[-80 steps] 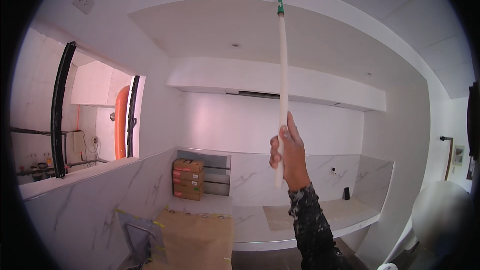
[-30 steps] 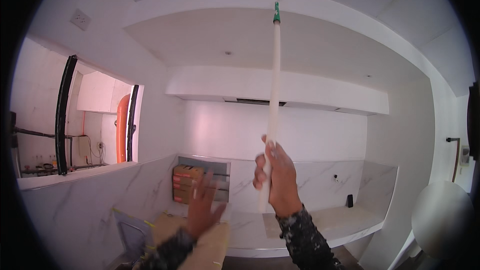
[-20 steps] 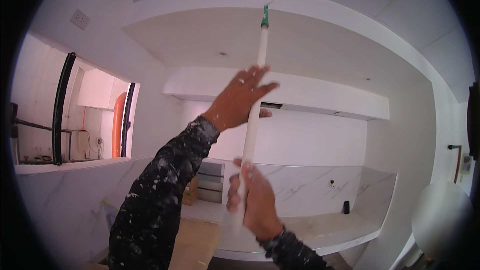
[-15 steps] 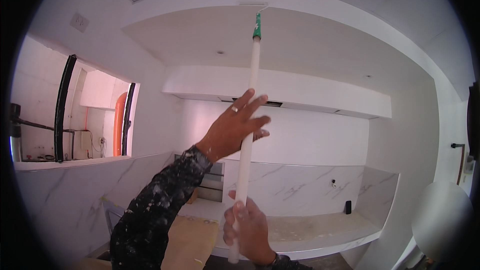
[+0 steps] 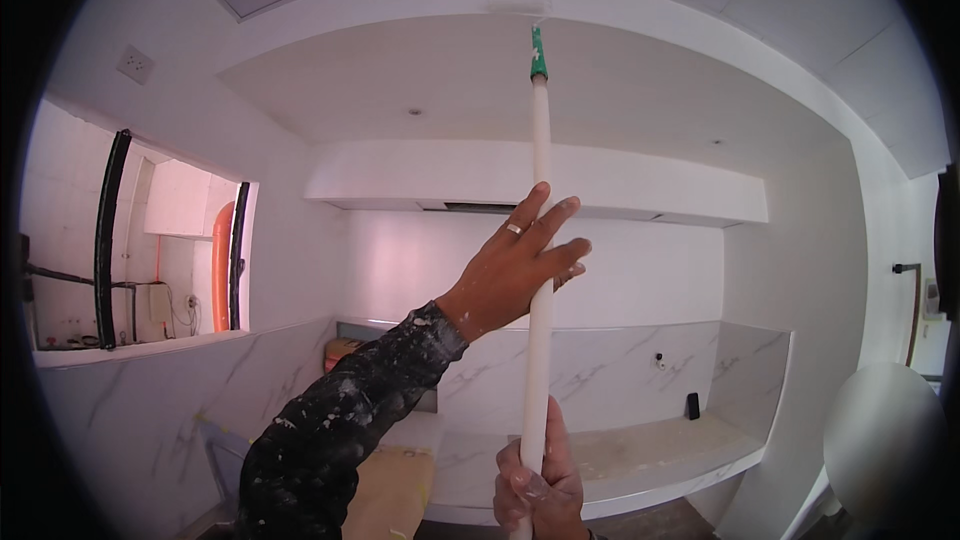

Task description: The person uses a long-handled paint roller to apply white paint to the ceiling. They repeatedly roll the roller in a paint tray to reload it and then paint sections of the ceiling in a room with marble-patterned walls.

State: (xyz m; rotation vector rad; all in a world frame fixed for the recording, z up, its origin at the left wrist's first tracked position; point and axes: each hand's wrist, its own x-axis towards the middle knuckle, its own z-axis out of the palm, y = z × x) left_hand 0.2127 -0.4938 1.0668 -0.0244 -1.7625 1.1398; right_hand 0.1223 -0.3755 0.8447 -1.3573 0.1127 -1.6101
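fingers of the left hand (image 5: 518,265) are spread against the long round white pole (image 5: 538,360); below, the right hand (image 5: 548,500) is wrapped around it. the pole stands almost upright, its green tapered tip (image 5: 539,55) toward the white ceiling beam (image 5: 640,12).

Bare left hand (image 5: 500,283), ringed, in paint-flecked black sleeve (image 5: 335,410): entered from 7 o'clock, settled across long cream-white cylindrical pole (image 5: 537,370), fingers splayed. Bare right hand (image 5: 557,502): dropped to 6 o'clock. Green tapered pole tip (image 5: 538,58): sank slightly, near 12 o'clock. Brown cardboard boxes (image 5: 343,348): became mostly sleeve-covered.
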